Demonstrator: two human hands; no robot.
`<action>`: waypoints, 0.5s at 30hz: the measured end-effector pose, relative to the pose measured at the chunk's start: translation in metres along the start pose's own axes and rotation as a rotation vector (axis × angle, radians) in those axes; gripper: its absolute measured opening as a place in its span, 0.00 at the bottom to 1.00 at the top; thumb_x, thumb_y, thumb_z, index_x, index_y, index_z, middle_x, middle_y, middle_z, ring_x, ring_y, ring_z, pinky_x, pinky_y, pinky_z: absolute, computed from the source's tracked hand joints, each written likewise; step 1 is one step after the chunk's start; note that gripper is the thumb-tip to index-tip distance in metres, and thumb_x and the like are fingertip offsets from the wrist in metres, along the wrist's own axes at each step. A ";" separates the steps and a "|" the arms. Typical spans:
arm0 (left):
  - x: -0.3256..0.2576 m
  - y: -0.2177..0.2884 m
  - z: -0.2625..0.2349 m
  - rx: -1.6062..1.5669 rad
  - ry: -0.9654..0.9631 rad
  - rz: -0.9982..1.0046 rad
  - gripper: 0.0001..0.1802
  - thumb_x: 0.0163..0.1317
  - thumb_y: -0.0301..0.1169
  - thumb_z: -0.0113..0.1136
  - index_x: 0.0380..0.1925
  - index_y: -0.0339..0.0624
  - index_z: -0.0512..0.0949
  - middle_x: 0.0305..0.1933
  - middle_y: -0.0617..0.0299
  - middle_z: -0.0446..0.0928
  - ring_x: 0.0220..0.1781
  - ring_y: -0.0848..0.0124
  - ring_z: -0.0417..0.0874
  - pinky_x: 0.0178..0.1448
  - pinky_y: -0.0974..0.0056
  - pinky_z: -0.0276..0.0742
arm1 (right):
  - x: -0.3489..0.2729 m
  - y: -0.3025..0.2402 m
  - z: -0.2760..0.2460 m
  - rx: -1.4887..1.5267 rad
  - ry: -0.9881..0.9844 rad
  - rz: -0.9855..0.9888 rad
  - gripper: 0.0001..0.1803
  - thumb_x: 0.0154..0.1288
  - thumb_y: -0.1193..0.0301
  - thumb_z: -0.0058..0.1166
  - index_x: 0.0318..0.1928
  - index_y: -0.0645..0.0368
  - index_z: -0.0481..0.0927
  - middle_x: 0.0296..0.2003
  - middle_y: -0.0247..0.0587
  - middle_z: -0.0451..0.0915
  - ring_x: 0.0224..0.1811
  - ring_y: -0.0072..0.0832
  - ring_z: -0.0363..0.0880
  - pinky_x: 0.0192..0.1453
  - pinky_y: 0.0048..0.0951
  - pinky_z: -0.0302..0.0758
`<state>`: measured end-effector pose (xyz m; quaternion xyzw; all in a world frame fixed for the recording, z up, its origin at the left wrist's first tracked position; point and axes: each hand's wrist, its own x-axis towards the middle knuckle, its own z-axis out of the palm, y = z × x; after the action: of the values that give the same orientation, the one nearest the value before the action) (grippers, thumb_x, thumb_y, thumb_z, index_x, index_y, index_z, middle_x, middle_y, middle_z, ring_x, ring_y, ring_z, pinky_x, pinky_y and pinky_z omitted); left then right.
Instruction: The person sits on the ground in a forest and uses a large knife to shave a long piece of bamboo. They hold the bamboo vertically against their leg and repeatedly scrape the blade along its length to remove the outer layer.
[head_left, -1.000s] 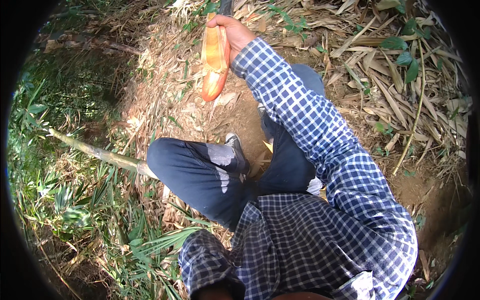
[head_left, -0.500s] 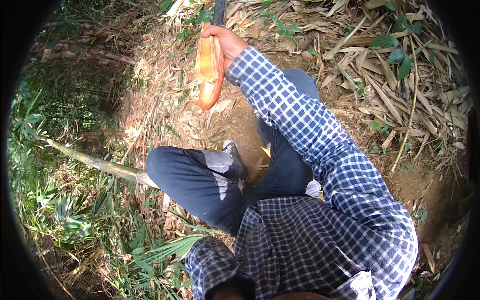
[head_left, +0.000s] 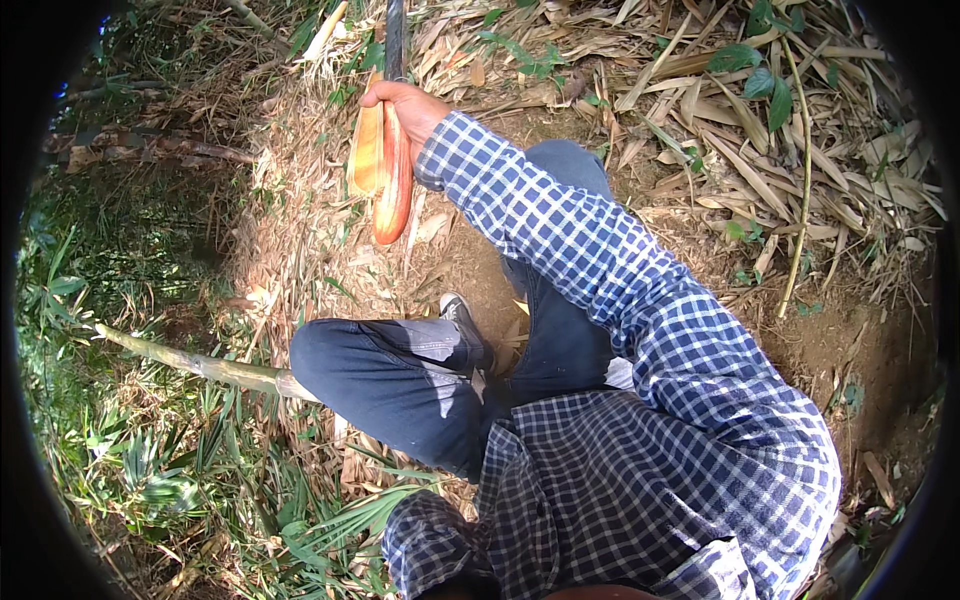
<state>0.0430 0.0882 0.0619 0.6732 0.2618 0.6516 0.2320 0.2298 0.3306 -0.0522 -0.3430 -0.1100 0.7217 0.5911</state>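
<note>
My right hand is reached far forward and closed around a machete. Its rounded, reddish-orange handle points back toward me, and a dark blade runs up out of the top of the view. A flat yellow-orange piece lies along the handle's left side, under my thumb; I cannot tell whether it is part of the handle or a separate strip. My left hand is out of view; only the left checked sleeve shows at the lower edge.
My bent legs in dark trousers are below the machete. A cut green stalk sticks out left beside my knee. Dry bamboo leaves cover the ground at right, with a thin stem among them. Green plants grow at left.
My right hand has come slightly nearer and to the left with the machete. The yellow-orange piece now shows its flat face more. The view has shifted a little.
</note>
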 end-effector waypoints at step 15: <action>0.000 -0.002 0.007 -0.022 -0.063 0.021 0.23 0.74 0.40 0.38 0.60 0.35 0.67 0.61 0.48 0.68 0.60 0.58 0.71 0.62 0.52 0.71 | 0.000 0.000 -0.002 0.044 0.015 0.001 0.09 0.60 0.69 0.52 0.28 0.63 0.73 0.17 0.43 0.72 0.13 0.33 0.74 0.17 0.40 0.78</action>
<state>0.0502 0.0901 0.0599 0.6935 0.2399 0.6354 0.2405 0.2304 0.3305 -0.0537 -0.3353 -0.0897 0.7218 0.5988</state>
